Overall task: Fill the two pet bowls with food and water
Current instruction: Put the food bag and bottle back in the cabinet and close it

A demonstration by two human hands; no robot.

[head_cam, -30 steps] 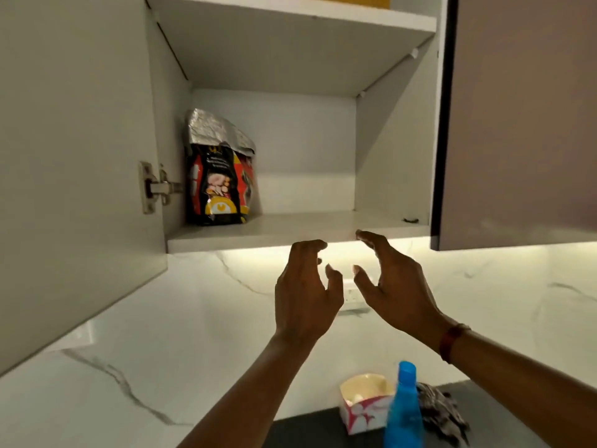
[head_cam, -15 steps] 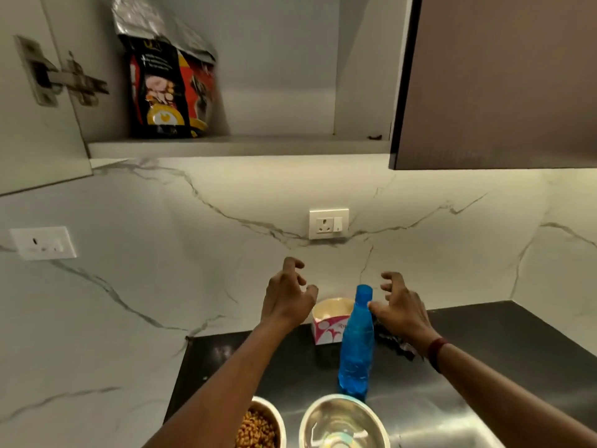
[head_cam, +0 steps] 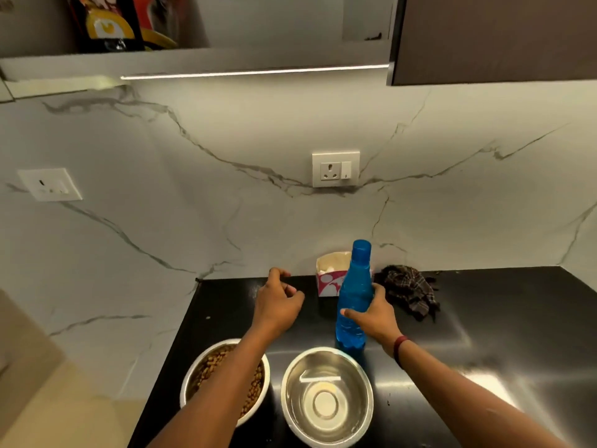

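Observation:
Two steel pet bowls stand side by side near the front of the black counter [head_cam: 484, 318]. The left bowl [head_cam: 197, 373] holds brown kibble, and my left forearm crosses over it. The right bowl [head_cam: 326, 399] is shiny inside with no kibble in it. Just behind it stands a blue capped water bottle [head_cam: 353, 295], upright. My right hand [head_cam: 376, 315] wraps around the bottle's middle from the right. My left hand [head_cam: 279, 302] hovers left of the bottle with loosely curled fingers, holding nothing. The pet food bag [head_cam: 106, 24] stands in the open upper cabinet.
A small pink-and-white paper box [head_cam: 328, 281] sits against the marble wall behind the bottle. A dark checked cloth [head_cam: 408, 291] lies to its right. A wall socket [head_cam: 335, 169] is above; another socket plate [head_cam: 50, 185] is at left. A closed brown cabinet door [head_cam: 500, 37] hangs top right.
Both hands came down from the cabinet shelf to the counter. My right hand has taken hold of the blue bottle. The view tilted down, bringing both bowls into sight.

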